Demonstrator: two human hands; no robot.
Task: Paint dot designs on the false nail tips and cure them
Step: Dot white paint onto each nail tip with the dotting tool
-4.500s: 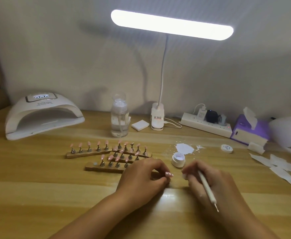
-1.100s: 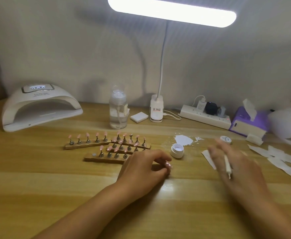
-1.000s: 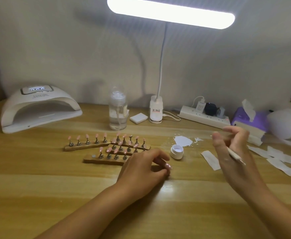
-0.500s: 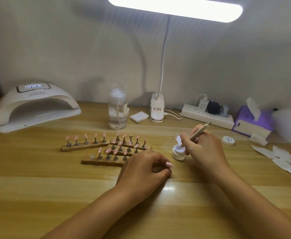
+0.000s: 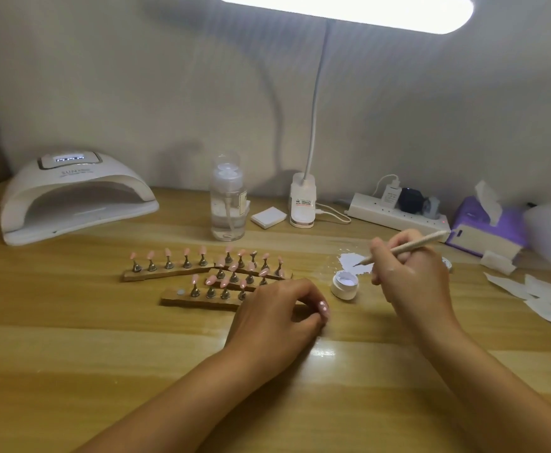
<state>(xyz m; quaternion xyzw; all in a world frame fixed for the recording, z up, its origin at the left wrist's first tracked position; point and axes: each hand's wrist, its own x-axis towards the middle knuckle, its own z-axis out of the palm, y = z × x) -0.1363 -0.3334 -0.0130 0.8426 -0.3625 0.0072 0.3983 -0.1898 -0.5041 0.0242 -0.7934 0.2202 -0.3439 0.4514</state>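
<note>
Head view, one frame.

Left hand [image 5: 277, 308]: lower centre, resting on the wooden table [image 5: 71, 371], fingers curled in. A pink false nail tip [image 5: 324, 307] is pinched at the fingertips; what supports the tip is hidden by the fingers.

Right hand [image 5: 411, 276]: centre right, gripping a dotting pen [image 5: 405, 248] in a writing hold. The working end points down and left, just above the far rim of an open white gel pot [image 5: 345, 284] and over a white smear [image 5: 349, 258] on the table. Contact with either cannot be confirmed.

Remaining nail tips stand on pegs in wooden holder strips [image 5: 202, 268], centre left, just beyond the left hand's knuckles.

Curing lamp [image 5: 71, 194]: upper left, display lit, opening towards the camera.

Also noted along the back: pump bottle [image 5: 227, 197], desk lamp [image 5: 303, 199] switched on, power strip [image 5: 395, 217], purple tissue box [image 5: 486, 227]. Paper wipes [image 5: 545, 295] lie at the right edge.
</note>
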